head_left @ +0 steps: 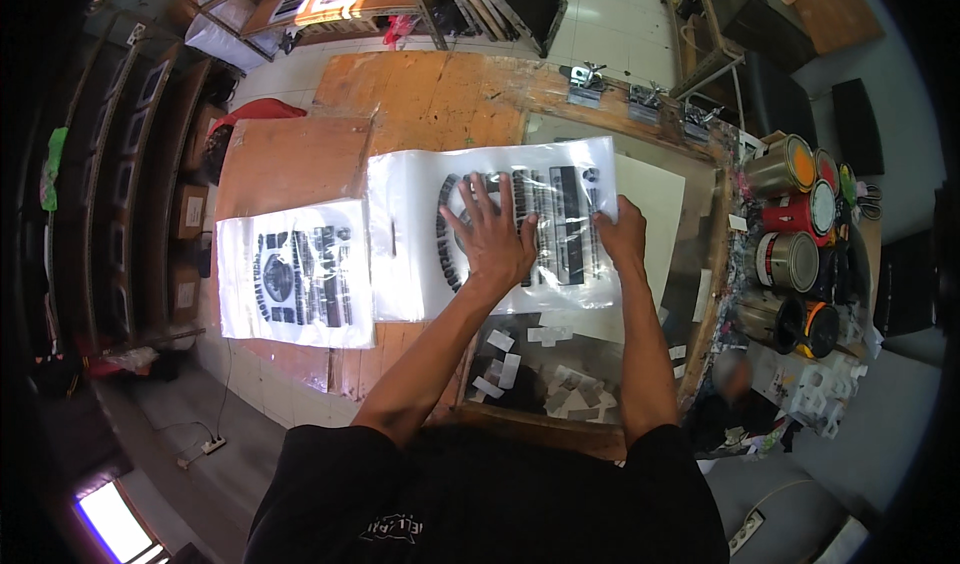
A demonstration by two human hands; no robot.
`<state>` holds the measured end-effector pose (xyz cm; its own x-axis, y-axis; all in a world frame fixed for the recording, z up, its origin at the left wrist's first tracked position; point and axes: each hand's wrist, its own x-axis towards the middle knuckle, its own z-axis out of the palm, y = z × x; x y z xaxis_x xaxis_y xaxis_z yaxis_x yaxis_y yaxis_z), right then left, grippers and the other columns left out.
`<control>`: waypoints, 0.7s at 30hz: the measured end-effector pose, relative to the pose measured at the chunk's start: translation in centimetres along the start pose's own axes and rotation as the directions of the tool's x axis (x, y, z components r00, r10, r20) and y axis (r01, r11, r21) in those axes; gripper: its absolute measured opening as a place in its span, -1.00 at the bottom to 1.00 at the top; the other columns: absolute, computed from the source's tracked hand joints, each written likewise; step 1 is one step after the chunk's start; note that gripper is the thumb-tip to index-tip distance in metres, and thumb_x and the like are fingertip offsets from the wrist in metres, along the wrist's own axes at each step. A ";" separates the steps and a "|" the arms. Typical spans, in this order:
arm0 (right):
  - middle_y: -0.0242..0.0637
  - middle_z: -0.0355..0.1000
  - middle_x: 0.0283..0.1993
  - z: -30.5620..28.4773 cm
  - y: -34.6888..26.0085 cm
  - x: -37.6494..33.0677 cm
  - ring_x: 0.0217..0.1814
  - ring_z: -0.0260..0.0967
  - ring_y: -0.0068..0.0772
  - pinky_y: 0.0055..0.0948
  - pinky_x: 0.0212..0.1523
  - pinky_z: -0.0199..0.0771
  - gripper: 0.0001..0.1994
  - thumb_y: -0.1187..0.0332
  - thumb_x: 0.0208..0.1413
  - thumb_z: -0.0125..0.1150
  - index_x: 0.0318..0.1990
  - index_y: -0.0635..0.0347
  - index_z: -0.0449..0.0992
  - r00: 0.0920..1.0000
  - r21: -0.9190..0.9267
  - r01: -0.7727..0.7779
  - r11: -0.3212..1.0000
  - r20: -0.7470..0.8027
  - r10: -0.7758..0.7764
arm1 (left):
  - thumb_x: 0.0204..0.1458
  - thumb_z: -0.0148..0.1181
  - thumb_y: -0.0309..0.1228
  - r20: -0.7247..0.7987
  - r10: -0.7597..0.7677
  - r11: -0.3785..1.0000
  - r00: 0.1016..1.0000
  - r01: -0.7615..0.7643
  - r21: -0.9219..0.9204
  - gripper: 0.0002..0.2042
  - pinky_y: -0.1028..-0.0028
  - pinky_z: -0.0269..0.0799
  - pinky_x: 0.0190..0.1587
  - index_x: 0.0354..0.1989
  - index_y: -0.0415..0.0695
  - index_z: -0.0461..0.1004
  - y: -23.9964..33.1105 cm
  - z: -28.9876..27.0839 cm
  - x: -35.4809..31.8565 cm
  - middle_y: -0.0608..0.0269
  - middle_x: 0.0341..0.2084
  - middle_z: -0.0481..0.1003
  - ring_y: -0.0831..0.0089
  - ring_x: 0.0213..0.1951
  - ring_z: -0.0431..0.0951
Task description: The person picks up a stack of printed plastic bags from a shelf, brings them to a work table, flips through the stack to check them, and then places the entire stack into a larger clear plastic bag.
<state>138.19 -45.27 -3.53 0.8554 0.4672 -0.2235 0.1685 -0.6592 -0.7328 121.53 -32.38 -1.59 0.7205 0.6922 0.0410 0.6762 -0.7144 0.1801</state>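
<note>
My left hand (495,237) lies flat with spread fingers on a clear printed plastic bag (410,234), over its black round emblem and bars. At that bag's right edge, my right hand (622,236) has its fingers curled in and closed on the plastic. The bag rests partly on the wooden table and partly over a framed glass panel (640,314). A white sheet (655,204) shows beneath the bag on the right. To the left lies a stack of similar printed plastic bags (240,284).
Paint cans (790,262) crowd the right side. Metal hinge clamps (645,102) line the panel's far edge. Paper and tape scraps (575,394) lie on the glass near me. Dark shelving (120,194) stands at left, and framed screens (520,4) lean beyond the wooden table (430,94).
</note>
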 end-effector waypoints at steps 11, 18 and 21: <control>-0.09 0.56 -0.32 -0.2 0.1 0.3 -0.32 0.50 -0.24 -0.29 -0.18 0.46 -0.76 0.42 0.00 0.29 -0.17 0.31 0.51 1.000 -0.043 -0.006 0.999 0.018 0.007 | 0.28 -0.24 -0.08 -0.070 -0.039 0.998 0.997 0.042 0.040 -0.39 -0.48 -0.56 0.25 0.43 -0.15 0.05 -3.8 1.8 -0.9 -0.27 0.42 -0.11 -0.30 0.44 -0.28; -0.16 0.56 -0.33 0.8 2.1 0.4 -0.34 0.47 -0.33 -0.33 -0.22 0.44 -0.77 0.45 -0.01 0.30 -0.18 0.31 0.53 0.999 0.002 0.034 0.999 -0.022 -0.034 | 0.26 -0.24 -0.07 0.002 -0.079 0.997 0.997 0.079 -0.021 -0.37 -0.48 -0.60 0.24 0.46 -0.10 -0.03 -3.8 1.3 -1.2 -0.24 0.44 -0.16 -0.29 0.45 -0.32; -0.20 0.56 -0.34 1.2 2.6 0.9 -0.33 0.46 -0.38 -0.35 -0.22 0.44 -0.77 0.46 -0.01 0.30 -0.17 0.31 0.53 0.994 -0.013 0.100 0.995 -0.034 -0.101 | 0.27 -0.24 -0.07 -0.009 -0.075 0.995 0.997 0.074 -0.067 -0.35 -0.47 -0.61 0.25 0.47 -0.10 -0.09 -4.4 1.1 -1.0 -0.22 0.45 -0.20 -0.24 0.46 -0.34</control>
<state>138.81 -45.87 -6.40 0.8502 0.5111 -0.1267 0.2598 -0.6165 -0.7432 118.00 -29.99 -3.49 0.6663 0.7448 0.0359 0.7161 -0.6525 0.2478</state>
